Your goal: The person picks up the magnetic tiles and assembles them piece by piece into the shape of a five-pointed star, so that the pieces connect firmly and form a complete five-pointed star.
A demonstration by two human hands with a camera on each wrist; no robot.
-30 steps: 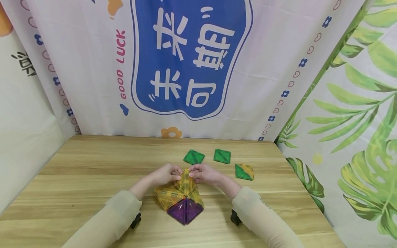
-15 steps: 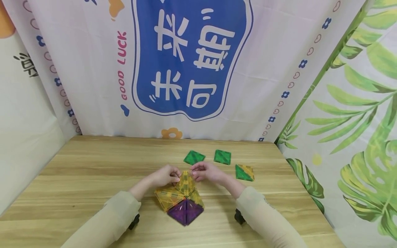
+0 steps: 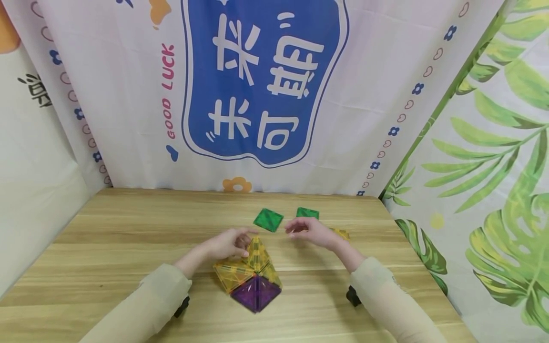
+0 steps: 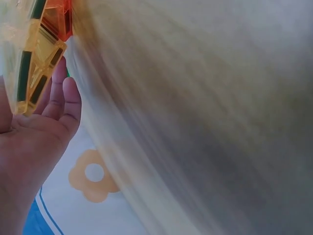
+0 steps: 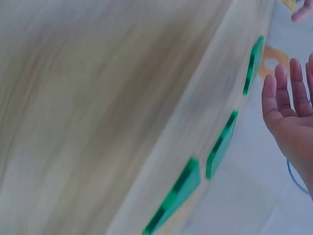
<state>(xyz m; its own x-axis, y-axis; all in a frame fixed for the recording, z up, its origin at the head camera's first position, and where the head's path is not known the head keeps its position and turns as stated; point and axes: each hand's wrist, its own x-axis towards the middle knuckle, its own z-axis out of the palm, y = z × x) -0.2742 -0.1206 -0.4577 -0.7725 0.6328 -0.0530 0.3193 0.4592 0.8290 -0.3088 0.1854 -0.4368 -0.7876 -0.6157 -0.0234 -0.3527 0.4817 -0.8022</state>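
Note:
A structure of magnetic tiles stands on the table in the head view. It has yellow tiles (image 3: 235,272) on the left and rear, and two purple tiles (image 3: 256,293) in front. My left hand (image 3: 229,244) is at its rear left, fingers loosely extended beside the upright yellow peak (image 3: 257,252). In the left wrist view, yellow and orange tile edges (image 4: 29,73) lie between thumb and fingers. My right hand (image 3: 310,232) hovers to the right, holding nothing, its fingers apart and relaxed in the right wrist view.
A green tile (image 3: 268,219) lies behind the structure. Another green tile (image 3: 308,212) sits behind my right hand, partly covered by it. A green and yellow tile (image 3: 342,233) is mostly hidden by the right wrist. A printed cloth (image 3: 128,143) hangs behind the table (image 3: 107,257).
My right hand has left the yellow peak and moved right, toward the loose tiles. My left hand has loosened its fingers but stays beside the peak. The structure keeps its place.

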